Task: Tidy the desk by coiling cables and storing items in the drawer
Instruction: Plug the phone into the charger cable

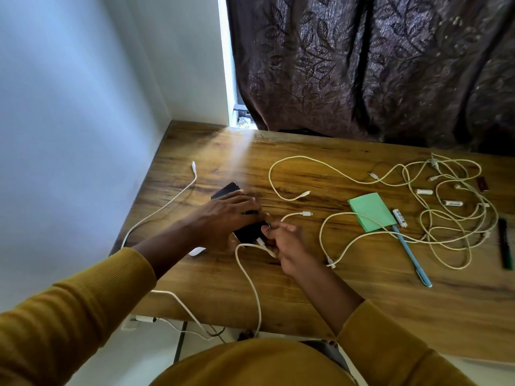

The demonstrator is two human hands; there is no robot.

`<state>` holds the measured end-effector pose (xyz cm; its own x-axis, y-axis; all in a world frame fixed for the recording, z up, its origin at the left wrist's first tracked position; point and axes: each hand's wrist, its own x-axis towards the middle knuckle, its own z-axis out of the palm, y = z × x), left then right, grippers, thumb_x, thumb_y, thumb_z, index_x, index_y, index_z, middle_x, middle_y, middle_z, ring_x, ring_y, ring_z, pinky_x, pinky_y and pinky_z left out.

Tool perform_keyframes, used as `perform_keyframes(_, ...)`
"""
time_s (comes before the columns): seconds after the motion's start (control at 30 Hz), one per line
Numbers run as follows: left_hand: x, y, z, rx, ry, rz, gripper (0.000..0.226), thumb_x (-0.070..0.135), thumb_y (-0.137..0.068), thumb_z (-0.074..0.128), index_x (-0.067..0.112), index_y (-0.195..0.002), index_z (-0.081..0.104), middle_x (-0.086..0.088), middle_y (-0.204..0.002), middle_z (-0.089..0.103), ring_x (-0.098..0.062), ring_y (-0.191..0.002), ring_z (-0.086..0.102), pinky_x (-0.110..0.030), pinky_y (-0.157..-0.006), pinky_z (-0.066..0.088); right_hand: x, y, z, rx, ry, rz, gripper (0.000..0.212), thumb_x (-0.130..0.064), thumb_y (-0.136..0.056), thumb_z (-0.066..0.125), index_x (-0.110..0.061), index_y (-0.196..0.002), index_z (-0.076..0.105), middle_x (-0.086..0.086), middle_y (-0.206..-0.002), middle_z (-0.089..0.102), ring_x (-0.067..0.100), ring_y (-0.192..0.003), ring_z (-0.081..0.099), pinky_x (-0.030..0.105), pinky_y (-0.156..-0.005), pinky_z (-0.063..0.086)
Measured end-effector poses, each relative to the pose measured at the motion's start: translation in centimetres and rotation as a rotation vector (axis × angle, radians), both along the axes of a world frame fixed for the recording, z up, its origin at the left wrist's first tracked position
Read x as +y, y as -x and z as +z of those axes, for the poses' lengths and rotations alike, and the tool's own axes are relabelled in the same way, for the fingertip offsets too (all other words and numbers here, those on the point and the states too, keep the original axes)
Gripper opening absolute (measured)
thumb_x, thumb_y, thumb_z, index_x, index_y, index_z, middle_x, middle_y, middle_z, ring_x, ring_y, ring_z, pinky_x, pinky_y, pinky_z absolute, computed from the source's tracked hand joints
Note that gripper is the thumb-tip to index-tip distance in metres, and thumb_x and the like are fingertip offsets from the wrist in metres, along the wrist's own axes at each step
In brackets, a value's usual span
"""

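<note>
Hands at work on a cluttered desk [362,316].
My left hand [225,215] lies flat, fingers straight, on the phone [248,232] at desk centre; my right hand [287,246] pinches its cable [250,280] at 5 o'clock.

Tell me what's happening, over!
Left hand holds the phone down. Right hand pinches the plug at the phone's end. Loose cables, batteries, pens still on desk.

Person wears a mustard-yellow ribbed knit top w/ long sleeves. Left sleeve [72,307] comes in from approx 8 o'clock, right sleeve [390,346] from 5 o'clock; both cuffs pushed up the forearm. Torso of same fabric at 6 o'clock. Hands bare.
</note>
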<state>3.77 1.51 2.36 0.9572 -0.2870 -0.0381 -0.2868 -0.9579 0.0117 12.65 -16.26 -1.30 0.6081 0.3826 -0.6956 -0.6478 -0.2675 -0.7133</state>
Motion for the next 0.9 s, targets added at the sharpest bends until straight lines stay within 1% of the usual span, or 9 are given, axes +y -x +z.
perform_keyframes(0.1, 0.7, 1.1, -1.0, 0.092, 0.11, 0.173, 0.102, 0.052, -0.082, 0.076, 0.027, -0.165, 0.022, -0.003, -0.169, 0.029, -0.021, -0.159, 0.021, -0.04, -0.13, 0.013, 0.2, 0.0, -0.7, 0.005, 0.018, -0.043, 0.018, -0.008, -0.094, 0.072, -0.016, -0.11, 0.074, 0.009, -0.101, 0.078, 0.024, -0.094, 0.075, 0.038, -0.083, 0.063)
perform_keyframes(0.17, 0.7, 2.2, -1.0, 0.105, 0.32, 0.371, 0.101, 0.055, -0.078, 0.072, 0.03, -0.164, 0.026, -0.002, -0.168, 0.033, -0.021, -0.155, 0.028, -0.037, -0.125, 0.025, 0.5, 0.0, -1.0, 0.006, 0.017, -0.065, 0.02, -0.009, -0.093, 0.073, -0.014, -0.112, 0.074, 0.011, -0.102, 0.078, 0.025, -0.093, 0.076, 0.037, -0.08, 0.063)
perform_keyframes(0.23, 0.6, 3.2, -1.1, -0.019, 0.45, 0.541, 0.086, 0.035, -0.078, 0.073, 0.03, -0.158, 0.04, -0.002, -0.16, 0.046, -0.023, -0.145, 0.046, -0.039, -0.112, 0.046, 0.9, 0.0, -1.1, -0.007, 0.025, -0.08, 0.021, -0.01, -0.093, 0.074, -0.014, -0.113, 0.073, 0.012, -0.103, 0.077, 0.025, -0.093, 0.076, 0.034, -0.074, 0.062)
perform_keyframes(0.3, 0.8, 3.9, -1.6, -0.193, 0.46, 0.654, 0.068, 0.014, -0.082, 0.072, 0.026, -0.147, 0.055, -0.001, -0.148, 0.058, -0.023, -0.129, 0.06, -0.039, -0.097, 0.056, 1.3, 0.2, -1.0, -0.031, 0.038, -0.08, 0.018, -0.011, -0.094, 0.074, -0.016, -0.111, 0.072, 0.011, -0.102, 0.077, 0.024, -0.09, 0.076, 0.03, -0.069, 0.06)
perform_keyframes(0.4, 1.5, 4.4, -2.3, -0.371, 0.473, 0.794, 0.046, 0.009, -0.085, 0.071, 0.021, -0.129, 0.07, 0.0, -0.131, 0.068, -0.022, -0.115, 0.066, -0.037, -0.09, 0.055, 1.6, 0.5, -1.1, -0.09, 0.057, -0.042, 0.015, -0.013, -0.093, 0.076, -0.017, -0.107, 0.073, 0.008, -0.097, 0.078, 0.021, -0.087, 0.077, 0.035, -0.075, 0.065)
perform_keyframes(0.53, 2.9, 4.8, -2.8, -0.468, 0.398, 0.917, 0.037, 0.012, -0.08, 0.072, 0.022, -0.115, 0.076, -0.004, -0.129, 0.065, -0.028, -0.121, 0.059, -0.048, -0.104, 0.045, 1.5, 0.4, -0.9, -0.315, 0.135, 0.117, 0.014, -0.016, -0.091, 0.079, -0.02, -0.103, 0.073, 0.001, -0.088, 0.078, 0.013, -0.079, 0.077, 0.035, -0.074, 0.066)
perform_keyframes(0.63, 4.0, 4.9, -3.1, -0.415, 0.37, 1.06, 0.041, 0.012, -0.076, 0.073, 0.024, -0.116, 0.074, -0.006, -0.142, 0.056, -0.031, -0.133, 0.051, -0.051, -0.115, 0.037, 1.6, 0.3, -0.9, -0.514, 0.216, 0.218, 0.013, -0.019, -0.089, 0.082, -0.022, -0.098, 0.074, -0.001, -0.085, 0.077, 0.012, -0.076, 0.077, 0.036, -0.072, 0.066)
perform_keyframes(0.73, 5.0, 4.9, -3.3, -0.324, 0.357, 1.152, 0.041, 0.018, -0.08, 0.074, 0.02, -0.121, 0.074, -0.008, -0.15, 0.052, -0.032, -0.14, 0.047, -0.054, -0.119, 0.033, 1.9, 0.4, -0.7, -0.698, 0.308, 0.288, 0.025, -0.025, -0.086, 0.084, -0.016, -0.108, 0.077, 0.001, -0.093, 0.079, 0.012, -0.081, 0.075, 0.039, -0.075, 0.065)
perform_keyframes(0.9, 5.6, 4.4, -3.2, -0.269, 0.403, 1.162, 0.041, 0.02, -0.084, 0.072, 0.015, -0.124, 0.074, -0.009, -0.129, 0.07, -0.031, -0.117, 0.064, -0.051, -0.107, 0.043, 1.9, 0.0, 0.1, -0.88, 0.384, 0.379, 0.03, -0.031, -0.089, 0.08, -0.014, -0.115, 0.077, 0.001, -0.099, 0.079, 0.011, -0.085, 0.071, 0.032, -0.077, 0.061)
